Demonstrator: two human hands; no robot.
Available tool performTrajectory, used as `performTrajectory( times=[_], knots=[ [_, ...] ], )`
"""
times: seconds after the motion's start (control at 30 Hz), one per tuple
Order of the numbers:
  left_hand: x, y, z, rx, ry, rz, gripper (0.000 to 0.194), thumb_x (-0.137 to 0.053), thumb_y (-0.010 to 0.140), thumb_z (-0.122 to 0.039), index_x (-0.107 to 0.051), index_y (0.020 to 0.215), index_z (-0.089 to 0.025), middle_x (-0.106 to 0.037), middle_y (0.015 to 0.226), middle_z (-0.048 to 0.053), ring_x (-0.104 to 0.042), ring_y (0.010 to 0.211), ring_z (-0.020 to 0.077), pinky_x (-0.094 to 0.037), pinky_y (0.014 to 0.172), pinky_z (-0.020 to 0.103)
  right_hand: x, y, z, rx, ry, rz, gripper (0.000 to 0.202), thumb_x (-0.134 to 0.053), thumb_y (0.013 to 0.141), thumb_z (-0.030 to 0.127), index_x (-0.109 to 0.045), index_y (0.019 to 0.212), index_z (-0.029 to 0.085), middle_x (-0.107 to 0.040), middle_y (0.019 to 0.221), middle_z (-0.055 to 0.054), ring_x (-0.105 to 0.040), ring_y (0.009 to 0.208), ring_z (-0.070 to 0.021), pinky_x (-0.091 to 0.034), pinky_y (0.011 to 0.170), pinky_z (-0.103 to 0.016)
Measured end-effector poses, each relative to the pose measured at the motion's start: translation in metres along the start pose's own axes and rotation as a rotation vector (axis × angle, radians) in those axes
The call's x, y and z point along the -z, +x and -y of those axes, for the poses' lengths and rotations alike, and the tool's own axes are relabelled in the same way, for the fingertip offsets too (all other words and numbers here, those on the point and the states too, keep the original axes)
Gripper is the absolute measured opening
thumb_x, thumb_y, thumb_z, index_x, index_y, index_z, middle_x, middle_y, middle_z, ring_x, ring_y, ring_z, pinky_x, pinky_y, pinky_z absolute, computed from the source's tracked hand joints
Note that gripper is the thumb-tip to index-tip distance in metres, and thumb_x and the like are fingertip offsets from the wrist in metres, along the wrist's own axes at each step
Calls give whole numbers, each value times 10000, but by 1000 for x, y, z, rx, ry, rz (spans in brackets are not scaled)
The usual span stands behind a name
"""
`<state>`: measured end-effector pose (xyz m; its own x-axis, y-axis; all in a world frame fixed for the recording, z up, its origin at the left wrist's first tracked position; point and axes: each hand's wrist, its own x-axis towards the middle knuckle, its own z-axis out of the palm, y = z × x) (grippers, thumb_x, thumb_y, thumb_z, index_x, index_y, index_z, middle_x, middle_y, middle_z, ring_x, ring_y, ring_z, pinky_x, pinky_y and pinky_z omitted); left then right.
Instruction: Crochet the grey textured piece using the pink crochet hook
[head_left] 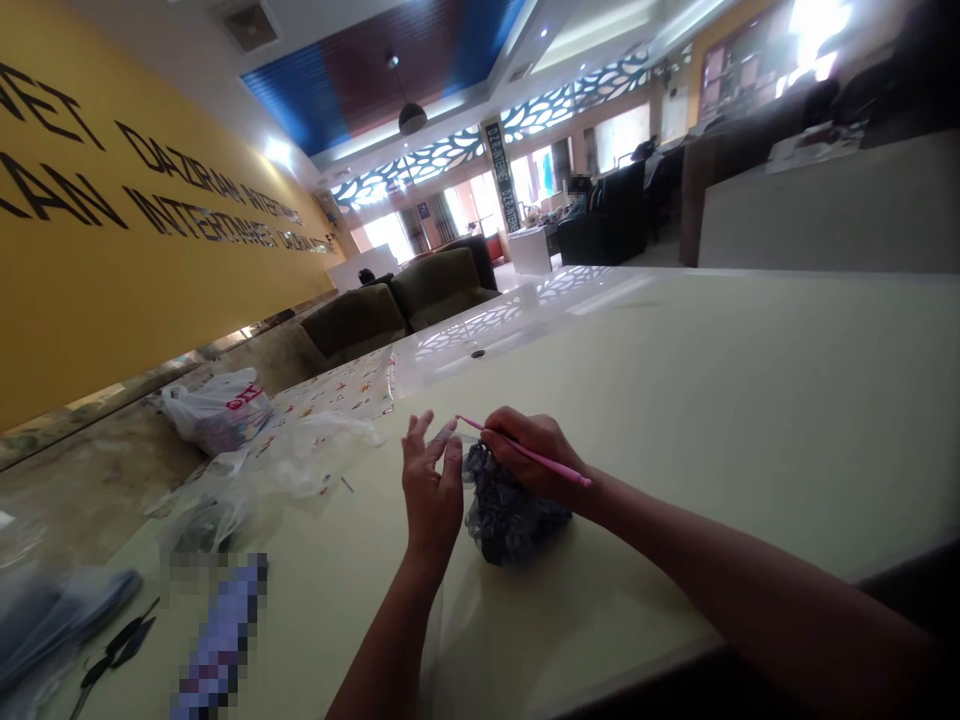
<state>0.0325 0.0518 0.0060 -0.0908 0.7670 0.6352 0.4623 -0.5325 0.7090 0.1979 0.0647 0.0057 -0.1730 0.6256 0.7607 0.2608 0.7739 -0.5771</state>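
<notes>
My right hand [529,445] grips a pink crochet hook [551,464], its tip pointing left toward the other hand. Beneath and beside the right hand sits a bunched, ruffled dark grey-blue crochet piece [506,515] on the pale table. Just left of it, my left hand [431,475] is raised with fingers stretched and apart, its index finger and thumb close to the hook's tip. A thin greyish strand seems to run near those fingertips, but it is too fine to follow. The right fingers partly cover the crochet piece's top.
Scissors with black handles [120,650] lie at the lower left, beside a blurred purple item [225,640]. Clear plastic bags [315,450] spread over the table's left side, and a white carrier bag [225,410] stands farther back. Dark armchairs [435,285] stand beyond the table.
</notes>
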Motion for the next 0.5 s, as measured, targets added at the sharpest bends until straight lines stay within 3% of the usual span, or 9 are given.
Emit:
performTrajectory(
  times=[0.1, 0.27, 0.5],
  knots=[
    [-5, -2, -4, 214, -200, 40, 308, -615, 913, -398, -743, 1145, -240, -628, 1356, 103, -488, 1356, 293, -300, 1176, 465, -3, -4, 4, 29, 7, -1, 181, -491, 956, 294, -535, 810, 194, -446, 575, 60, -366, 482, -72, -309, 494, -201],
    [-6, -5, -13, 537, -535, 125, 476, -606, 888, -554, -737, 1146, -175, -707, 1243, 131, -614, 1212, 291, -427, 1072, 424, -5, -8, 7, -1, 172, 34, 172, -519, 965, 292, -565, 836, 186, -496, 614, 53, -409, 514, -65, -350, 509, -182],
    [-1, -8, -24, 622, -746, 97, 452, -676, 828, -578, -772, 796, -137, -747, 1117, 109, -591, 1241, 253, -413, 1069, 326, -5, -8, 6, 3, 186, 10, 154, -534, 963, 273, -580, 845, 186, -543, 654, 47, -457, 552, -63, -374, 542, -183]
  ],
)
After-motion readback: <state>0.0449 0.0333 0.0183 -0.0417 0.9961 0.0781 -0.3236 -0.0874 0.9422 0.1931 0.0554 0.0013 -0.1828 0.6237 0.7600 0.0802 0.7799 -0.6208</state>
